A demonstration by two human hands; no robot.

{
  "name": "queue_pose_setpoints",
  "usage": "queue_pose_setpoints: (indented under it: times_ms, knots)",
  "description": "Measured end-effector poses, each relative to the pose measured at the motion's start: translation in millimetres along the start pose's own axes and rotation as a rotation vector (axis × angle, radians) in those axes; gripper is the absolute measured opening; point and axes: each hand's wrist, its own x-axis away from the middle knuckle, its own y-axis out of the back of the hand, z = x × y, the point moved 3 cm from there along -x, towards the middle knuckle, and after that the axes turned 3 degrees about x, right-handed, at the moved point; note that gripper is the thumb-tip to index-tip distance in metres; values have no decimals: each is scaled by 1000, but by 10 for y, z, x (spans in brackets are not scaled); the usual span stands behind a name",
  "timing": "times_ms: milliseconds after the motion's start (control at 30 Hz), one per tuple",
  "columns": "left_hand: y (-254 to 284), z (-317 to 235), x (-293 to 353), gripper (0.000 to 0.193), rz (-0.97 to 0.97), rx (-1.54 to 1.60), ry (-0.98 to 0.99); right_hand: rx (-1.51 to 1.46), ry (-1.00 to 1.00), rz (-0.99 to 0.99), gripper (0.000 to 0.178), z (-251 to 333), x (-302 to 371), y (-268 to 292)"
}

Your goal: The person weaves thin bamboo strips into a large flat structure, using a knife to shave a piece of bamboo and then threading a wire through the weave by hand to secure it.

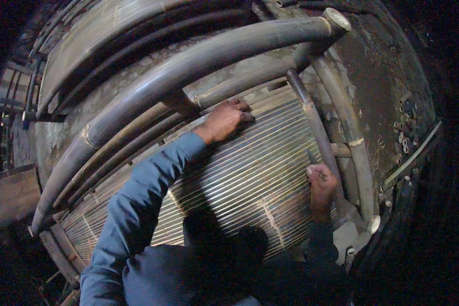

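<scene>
A bamboo bench seat (270,153) made of thin, pale parallel slats stretches out below me, framed by thick dark bamboo poles. At the seat's far edge, my left hand (227,121) rests with bent fingers pressed together against the edge slats. Whatever its fingertips hold is too small to make out. My right hand (322,186) is closed above the right end of the slats, near a slanting bamboo pole (316,125). A thin, dark, pointed thing (309,154) sticks up from its fingers; its kind cannot be told.
A thick bamboo rail (204,64) curves across beyond the seat, with a joined upright pole (349,117) at the right. Another slatted bamboo piece (94,41) stands at the far left. Several cut bamboo bits (405,132) and a long pale strip (413,153) lie on the ground at right.
</scene>
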Motion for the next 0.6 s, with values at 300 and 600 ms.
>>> queue_pose_setpoints:
  times_ms: [300,600]
  knots:
    - [-197,114,-72,17,-70,225,321,-16,-34,-89,13,-245,95,212]
    - [-141,191,155,10,-610,1110,657,-285,-157,189,12,109,-308,-236]
